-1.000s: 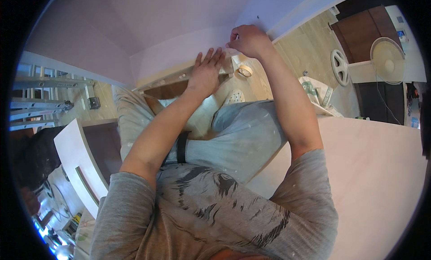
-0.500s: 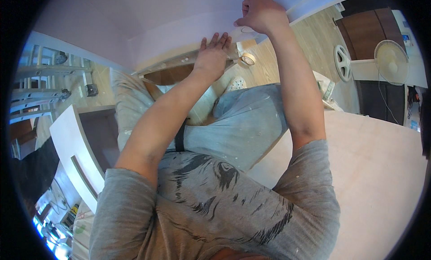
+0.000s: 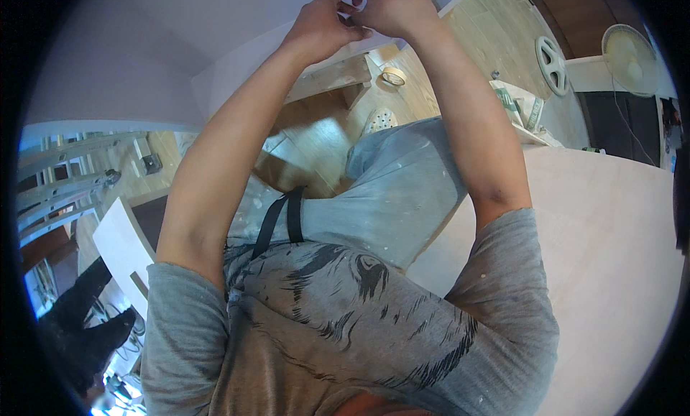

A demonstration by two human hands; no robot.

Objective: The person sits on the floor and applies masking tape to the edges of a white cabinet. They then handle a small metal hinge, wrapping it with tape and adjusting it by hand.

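Observation:
My left hand (image 3: 322,26) and my right hand (image 3: 394,10) meet at the top of the view, in front of a white panel (image 3: 237,78). Both have their fingers bent in a pinch, the fingertips nearly touching. Anything between them is too small or too hidden to make out. Below my hands, a light wooden rail (image 3: 330,80) runs along the bottom of the panel. A roll of tape (image 3: 393,76) lies on the floor just past the end of this rail.
A pale board (image 3: 611,236) spreads out on my right. Beyond it are a green and white bag (image 3: 519,103), a white spoked ring (image 3: 552,65) and a fan (image 3: 629,60). On my left are a metal ladder (image 3: 72,154) and a white drawer (image 3: 123,233). A perforated shoe (image 3: 381,119) shows below.
My left hand has come off the panel's lower edge and risen to the right hand, its flat fingers now bent. My right hand has shifted left along the panel.

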